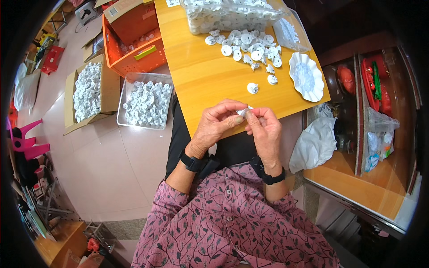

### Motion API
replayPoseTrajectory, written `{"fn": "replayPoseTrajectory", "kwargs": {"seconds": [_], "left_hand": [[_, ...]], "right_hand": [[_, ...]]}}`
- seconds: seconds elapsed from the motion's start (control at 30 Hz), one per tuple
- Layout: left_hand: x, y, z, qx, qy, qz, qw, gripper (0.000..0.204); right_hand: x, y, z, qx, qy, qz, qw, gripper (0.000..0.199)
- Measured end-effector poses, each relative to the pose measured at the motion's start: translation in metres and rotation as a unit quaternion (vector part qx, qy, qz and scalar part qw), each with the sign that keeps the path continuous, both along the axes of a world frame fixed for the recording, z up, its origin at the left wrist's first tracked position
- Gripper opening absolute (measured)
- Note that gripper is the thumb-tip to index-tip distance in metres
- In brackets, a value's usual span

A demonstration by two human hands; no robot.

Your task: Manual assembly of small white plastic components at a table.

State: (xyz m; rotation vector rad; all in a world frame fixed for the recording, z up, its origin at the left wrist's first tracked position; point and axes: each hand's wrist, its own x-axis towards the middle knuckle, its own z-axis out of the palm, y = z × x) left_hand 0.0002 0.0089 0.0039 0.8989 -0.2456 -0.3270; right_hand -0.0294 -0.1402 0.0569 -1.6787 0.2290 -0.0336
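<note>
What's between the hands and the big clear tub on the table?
In the head view, loose white pieces lie there on the yellow table.

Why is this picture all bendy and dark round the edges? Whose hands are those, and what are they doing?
There's no robot here, just a person. The camera sits on their head and looks down, and its very wide lens bends straight lines near the rim. That's why you see their own patterned shirt at the bottom.

Their bare left hand and right hand meet at the table's near edge, pinching a small white piece between the fingertips. It's too tiny to see well.

On the table is a loose pile of white round parts, a clear tub full of more, and a wavy-edged white dish holding little see-through bits.
</note>
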Motion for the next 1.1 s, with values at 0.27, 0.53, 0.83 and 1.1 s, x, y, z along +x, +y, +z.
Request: {"fn": "replayPoseTrajectory", "kwargs": {"seconds": [0.27,0.53,0.83,1.1], "left_hand": [[-0.002,0.002,0.001,-0.015,0.007,0.008,1.000,0.026],[-0.008,0.011,0.006,-0.001,0.010,0.025,1.000,0.025],[-0.019,0.030,0.009,-0.030,0.022,0.062,0.997,0.026],[-0.017,0.053,0.017,-0.010,0.057,0.118,0.991,0.026]], "right_hand": [[0.002,-0.001,-0.002,0.077,0.007,0.022,0.997,0.021],[0.002,0.006,-0.001,0.103,0.013,0.030,0.994,0.024],[0.003,0.018,-0.003,0.205,0.023,0.076,0.976,0.018],[-0.001,0.023,0.001,0.084,0.010,0.078,0.993,0.016]]}}
